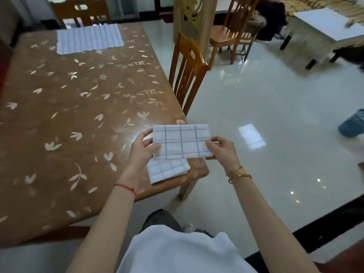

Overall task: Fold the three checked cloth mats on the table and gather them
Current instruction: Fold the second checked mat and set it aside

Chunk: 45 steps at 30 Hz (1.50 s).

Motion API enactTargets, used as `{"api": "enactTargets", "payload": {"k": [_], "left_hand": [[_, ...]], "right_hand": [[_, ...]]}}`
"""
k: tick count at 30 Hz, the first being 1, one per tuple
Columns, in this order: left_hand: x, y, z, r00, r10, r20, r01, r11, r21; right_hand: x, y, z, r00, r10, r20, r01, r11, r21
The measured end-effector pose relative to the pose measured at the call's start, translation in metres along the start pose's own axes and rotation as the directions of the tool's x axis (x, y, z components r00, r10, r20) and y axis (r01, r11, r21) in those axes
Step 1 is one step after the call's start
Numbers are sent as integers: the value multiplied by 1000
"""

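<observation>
A folded white checked mat (pixel 182 141) is held in the air above the table's near right corner. My left hand (pixel 142 148) grips its left edge and my right hand (pixel 221 147) grips its right edge. Just below it a second folded checked mat (pixel 167 171) lies on the brown leaf-patterned table (pixel 69 115), partly hidden by the held one. A third checked mat (pixel 89 38) lies spread flat at the table's far end.
A wooden chair (pixel 187 71) stands at the table's right side and another (pixel 80 11) at the far end. More chairs and a white side table (pixel 325 26) stand across the glossy floor. A blue basket (pixel 352 124) sits at the right edge.
</observation>
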<state>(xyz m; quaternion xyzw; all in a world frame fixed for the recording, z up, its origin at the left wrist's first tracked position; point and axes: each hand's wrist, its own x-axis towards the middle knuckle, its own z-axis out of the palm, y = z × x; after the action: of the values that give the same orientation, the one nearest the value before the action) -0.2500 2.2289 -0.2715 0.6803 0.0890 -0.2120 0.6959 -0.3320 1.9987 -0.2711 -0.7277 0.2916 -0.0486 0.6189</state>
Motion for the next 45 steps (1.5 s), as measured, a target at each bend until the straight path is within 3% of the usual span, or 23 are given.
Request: {"api": "enactTargets", "payload": {"k": [11, 15, 21, 26, 45], "left_hand": [[72, -9, -42, 968, 74, -239, -53, 994, 92], [97, -20, -55, 974, 40, -222, -8, 990, 141], [121, -38, -58, 969, -184, -166, 192, 981, 31], [134, -55, -58, 954, -281, -107, 283, 959, 0], [152, -79, -50, 907, -377, -187, 389, 921, 29]], "right_hand": [[104, -14, 78, 978, -61, 197, 118, 949, -292], [135, -3, 102, 972, -34, 233, 123, 918, -376], [162, 27, 124, 969, 65, 237, 60, 872, -486], [175, 48, 131, 967, 129, 221, 5, 855, -519], [204, 76, 141, 920, 232, 315, 61, 709, -702]]}}
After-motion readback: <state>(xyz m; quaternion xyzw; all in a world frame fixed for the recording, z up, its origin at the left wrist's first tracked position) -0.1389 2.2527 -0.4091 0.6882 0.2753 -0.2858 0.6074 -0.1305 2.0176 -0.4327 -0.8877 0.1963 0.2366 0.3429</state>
